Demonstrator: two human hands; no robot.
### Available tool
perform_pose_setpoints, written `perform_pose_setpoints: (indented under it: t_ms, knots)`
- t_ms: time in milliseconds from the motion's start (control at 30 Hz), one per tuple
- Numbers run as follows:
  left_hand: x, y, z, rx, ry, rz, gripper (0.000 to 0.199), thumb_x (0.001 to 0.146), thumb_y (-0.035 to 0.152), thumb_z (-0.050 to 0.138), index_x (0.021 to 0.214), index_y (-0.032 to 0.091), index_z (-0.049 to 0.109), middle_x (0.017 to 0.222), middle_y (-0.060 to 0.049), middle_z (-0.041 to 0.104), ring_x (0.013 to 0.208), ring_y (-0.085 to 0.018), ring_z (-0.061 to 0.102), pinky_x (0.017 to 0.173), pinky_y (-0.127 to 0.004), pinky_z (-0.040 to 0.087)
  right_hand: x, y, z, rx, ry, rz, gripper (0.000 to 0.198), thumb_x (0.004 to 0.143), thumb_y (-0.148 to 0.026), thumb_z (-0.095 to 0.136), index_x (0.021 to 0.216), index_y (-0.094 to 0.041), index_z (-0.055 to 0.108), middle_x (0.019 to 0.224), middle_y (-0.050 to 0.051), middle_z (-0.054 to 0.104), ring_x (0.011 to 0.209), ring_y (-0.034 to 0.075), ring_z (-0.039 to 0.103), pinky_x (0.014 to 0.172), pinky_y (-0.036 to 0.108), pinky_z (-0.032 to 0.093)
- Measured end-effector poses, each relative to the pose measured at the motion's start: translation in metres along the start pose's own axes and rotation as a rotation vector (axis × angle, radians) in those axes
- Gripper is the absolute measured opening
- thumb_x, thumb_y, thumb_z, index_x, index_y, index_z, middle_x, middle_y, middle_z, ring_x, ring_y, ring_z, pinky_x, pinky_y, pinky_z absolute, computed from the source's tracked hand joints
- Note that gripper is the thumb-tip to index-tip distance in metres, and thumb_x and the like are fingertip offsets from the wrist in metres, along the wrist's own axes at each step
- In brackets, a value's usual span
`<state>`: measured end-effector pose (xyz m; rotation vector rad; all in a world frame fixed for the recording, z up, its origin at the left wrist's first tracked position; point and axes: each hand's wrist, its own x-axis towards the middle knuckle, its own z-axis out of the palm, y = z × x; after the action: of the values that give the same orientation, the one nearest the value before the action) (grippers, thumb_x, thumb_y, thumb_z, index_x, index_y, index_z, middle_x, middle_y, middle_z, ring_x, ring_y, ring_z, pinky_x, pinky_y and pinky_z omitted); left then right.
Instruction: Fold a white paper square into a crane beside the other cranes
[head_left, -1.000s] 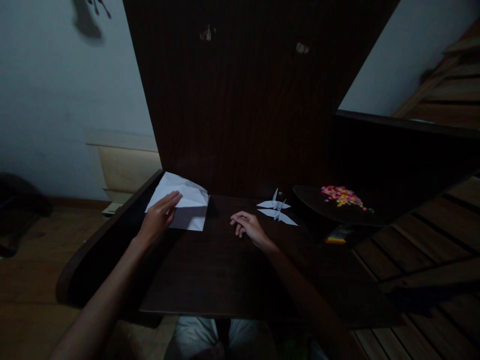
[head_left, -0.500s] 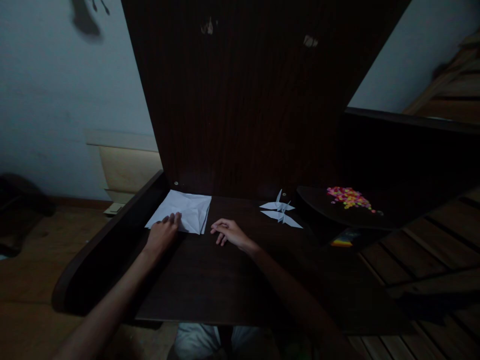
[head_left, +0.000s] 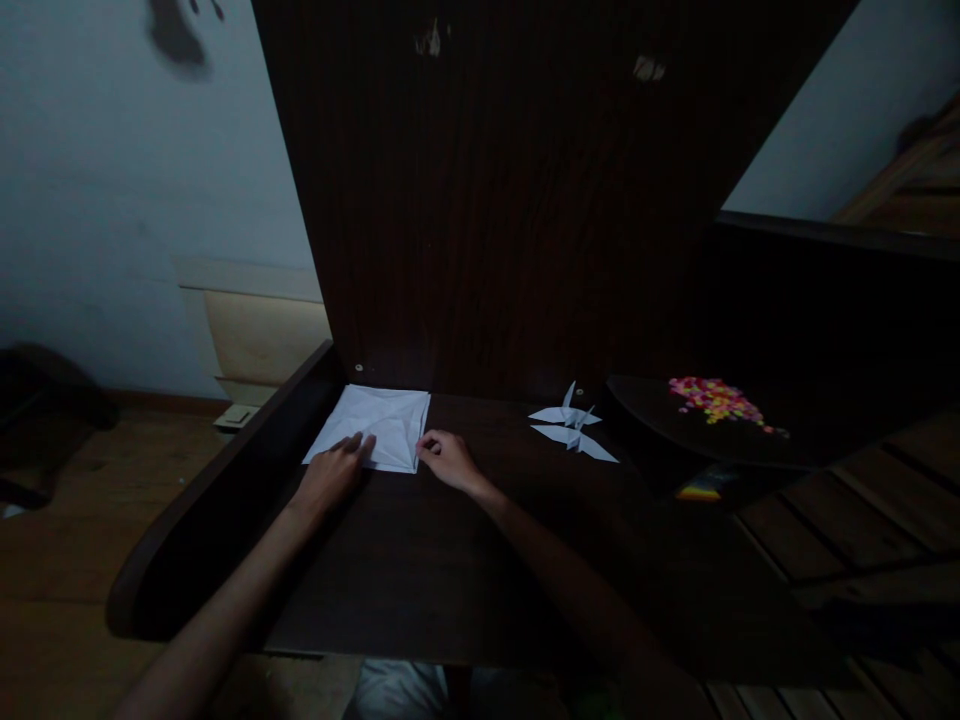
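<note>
A stack of white paper sheets (head_left: 375,410), with fold creases on the top one, lies on the dark desk (head_left: 420,560) at the left. My left hand (head_left: 337,468) rests on the near edge of the stack, fingers stretched out and holding nothing. At the stack's right edge, near the front corner, my right hand (head_left: 448,458) is closed in a pinch on the paper; the fingertips are partly hidden. To the right stand two folded white paper cranes, a rear crane (head_left: 566,412) and a front crane (head_left: 576,438), close together with wings spread.
A heap of small pink, yellow and orange pieces (head_left: 720,400) sits on a rounded side shelf (head_left: 660,425) at the right. Dark side panel (head_left: 217,510) borders the desk's left, and a tall back panel (head_left: 480,230) rises behind it.
My right hand has moved left to the paper's right edge and closed there. The stack's edges look more even. My left hand stays on the paper; the view has shifted slightly.
</note>
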<state>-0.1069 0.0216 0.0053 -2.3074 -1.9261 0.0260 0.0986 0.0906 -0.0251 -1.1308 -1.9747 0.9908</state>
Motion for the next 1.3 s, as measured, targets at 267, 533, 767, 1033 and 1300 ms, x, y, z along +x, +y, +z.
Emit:
perform_pose_setpoints:
  t_ms: [267,533,767,1033,1300]
  knots:
    - [-0.003,-0.008,0.014,-0.101,0.034,0.016,0.055,0.081,0.006,0.040,0.133,0.024,0.048,0.137,-0.014,0.051,0.115,-0.029,0.057,0.081,-0.039,0.055,0.020,0.011,-0.003,-0.289,0.046,-0.146,0.032,0.081,-0.023,0.060,0.113,-0.021,0.064,0.127,0.010,0.056,0.114,0.026,0.046,0.100,0.044,0.034]
    - [0.000,-0.012,0.037,-0.245,0.175,0.113,0.049,0.090,0.040,0.043,0.131,0.014,0.051,0.143,-0.016,0.042,0.136,-0.031,0.032,0.104,-0.046,0.039,0.032,0.027,-0.011,-0.456,-0.047,-0.181,0.044,0.080,-0.033,0.063,0.122,-0.021,0.061,0.138,0.007,0.050,0.114,0.027,0.041,0.098,0.043,0.037]
    - [0.001,-0.012,0.048,-0.321,0.118,0.138,0.047,0.093,0.043,0.037,0.129,0.018,0.054,0.141,-0.014,0.046,0.134,-0.031,0.036,0.107,-0.054,0.030,0.036,0.027,-0.017,-0.501,-0.121,-0.205,0.047,0.080,-0.036,0.064,0.125,-0.025,0.059,0.142,0.005,0.046,0.115,0.028,0.041,0.096,0.046,0.038]
    - [0.001,-0.013,0.050,-0.380,0.170,0.125,0.047,0.090,0.047,0.042,0.122,0.019,0.060,0.137,-0.015,0.051,0.132,-0.033,0.039,0.106,-0.059,0.028,0.038,0.026,-0.024,-0.535,-0.145,-0.246,0.042,0.077,-0.044,0.067,0.114,-0.022,0.066,0.133,0.006,0.056,0.112,0.028,0.043,0.094,0.045,0.039]
    - [0.002,-0.014,0.049,-0.404,0.155,0.120,0.048,0.087,0.050,0.046,0.117,0.016,0.063,0.132,-0.016,0.055,0.130,-0.033,0.042,0.106,-0.060,0.026,0.042,0.022,-0.030,-0.565,-0.189,-0.305,0.053,0.075,-0.045,0.070,0.122,-0.020,0.061,0.131,0.007,0.057,0.116,0.028,0.045,0.096,0.045,0.039]
